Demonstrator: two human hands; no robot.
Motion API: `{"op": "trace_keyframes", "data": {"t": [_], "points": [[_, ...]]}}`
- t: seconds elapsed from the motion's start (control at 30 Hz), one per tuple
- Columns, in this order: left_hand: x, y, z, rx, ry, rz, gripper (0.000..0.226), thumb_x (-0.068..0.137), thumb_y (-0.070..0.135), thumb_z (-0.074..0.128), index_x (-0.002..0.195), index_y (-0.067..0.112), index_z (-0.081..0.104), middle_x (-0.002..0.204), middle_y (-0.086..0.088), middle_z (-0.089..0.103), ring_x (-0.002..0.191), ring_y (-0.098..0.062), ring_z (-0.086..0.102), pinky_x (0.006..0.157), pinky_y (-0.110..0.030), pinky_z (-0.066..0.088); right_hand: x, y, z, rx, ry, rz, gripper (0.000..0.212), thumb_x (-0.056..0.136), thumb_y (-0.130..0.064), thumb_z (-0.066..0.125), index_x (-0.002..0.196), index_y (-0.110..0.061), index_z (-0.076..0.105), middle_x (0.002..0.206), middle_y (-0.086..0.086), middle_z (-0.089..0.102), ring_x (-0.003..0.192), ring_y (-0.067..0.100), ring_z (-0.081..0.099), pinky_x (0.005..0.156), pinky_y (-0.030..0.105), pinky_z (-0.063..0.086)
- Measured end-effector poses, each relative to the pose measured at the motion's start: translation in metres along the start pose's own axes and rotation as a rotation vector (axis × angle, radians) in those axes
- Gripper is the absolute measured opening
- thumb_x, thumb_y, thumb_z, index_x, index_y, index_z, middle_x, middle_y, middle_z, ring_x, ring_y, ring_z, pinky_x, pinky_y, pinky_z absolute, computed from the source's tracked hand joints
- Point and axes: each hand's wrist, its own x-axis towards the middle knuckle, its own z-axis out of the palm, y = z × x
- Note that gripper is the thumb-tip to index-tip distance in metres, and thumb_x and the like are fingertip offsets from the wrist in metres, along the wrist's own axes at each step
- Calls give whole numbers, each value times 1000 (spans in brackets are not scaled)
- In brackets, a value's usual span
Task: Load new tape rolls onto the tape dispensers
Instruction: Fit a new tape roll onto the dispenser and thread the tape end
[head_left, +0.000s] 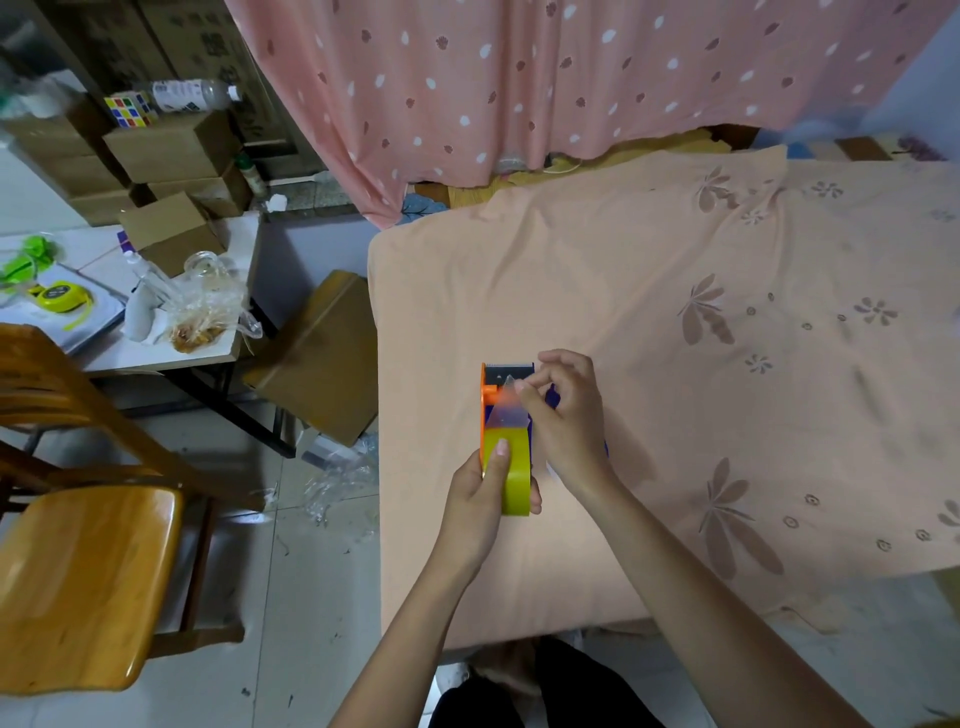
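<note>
Left hand (480, 496) gripping yellow tape roll (511, 470) in orange dispenser (489, 395), right hand (563, 410) pinching clear tape end (506, 402) above it, peach cloth (701, 364) beneath, wooden chair (83, 561) far left of dispenser

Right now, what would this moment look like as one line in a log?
step: threading tape | left hand: holds tape roll in dispenser | right hand: pinches tape end toward blade | surface: peach cloth

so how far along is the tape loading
Done: the yellow roll already sits in the orange dispenser, steadied by the left hand. In hand: the right hand pinches the clear tape end, drawn toward the blade. Left: seating the end at the blade. No other dispenser is clearly visible.
</note>
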Motion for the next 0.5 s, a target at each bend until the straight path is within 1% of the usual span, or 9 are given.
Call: {"op": "trace_keyframes", "data": {"t": [0.07,0.13,0.17,0.2,0.27,0.3,0.4,0.5], "points": [[-1,3,2,-9,1,2,39,103,31,34,98,1,59,66,-2,68,64,-8,64,65,-15,53,4,-3,0,-6,5,15,17,88,-18,65,73,-12,59,119,-2,53,108,6,54,80,11,41],[-2,5,3,-9,6,7,42,103,29,34,101,-6,57,68,-9,66,63,-10,63,65,-15,52,6,-6,0,0,32,30,17,89,-17,65,74,-10,60,121,-1,55,108,8,55,75,3,38],[-2,6,4,-7,6,12,43,103,29,34,101,-8,56,69,-13,65,63,-12,63,65,-15,53,7,-7,-1,7,48,33,16,88,-16,65,74,-11,60,121,0,55,108,11,57,73,2,38],[-3,7,4,-6,1,17,44,103,29,33,101,-9,55,69,-15,64,63,-13,62,66,-16,53,8,-8,-2,10,57,27,16,88,-16,65,74,-12,59,121,1,56,107,14,59,73,5,39],[-3,7,4,-2,-4,18,44,103,29,33,101,-9,56,70,-17,64,63,-13,62,66,-16,53,11,-10,-4,0,47,12,18,88,-15,64,72,-17,56,121,2,56,107,17,60,74,9,40],[-4,7,4,0,-5,15,44,103,29,33,100,-8,56,70,-17,64,64,-13,62,67,-16,53,12,-11,-4,-13,33,6,19,89,-15,65,72,-18,56,122,3,57,108,17,59,74,9,39],[-5,8,3,-4,-21,15,42,103,29,33,100,-6,57,71,-18,65,65,-15,62,68,-18,53,17,-12,-5,-56,-28,3,18,89,-17,66,73,-16,58,123,4,57,110,15,57,72,6,37],[-5,9,2,-22,-30,7,39,102,30,34,97,0,59,72,-16,65,65,-13,63,67,-17,53,26,-10,-5,-86,-84,-9,15,88,-17,68,75,-9,65,119,3,58,108,11,57,71,0,35]]}}
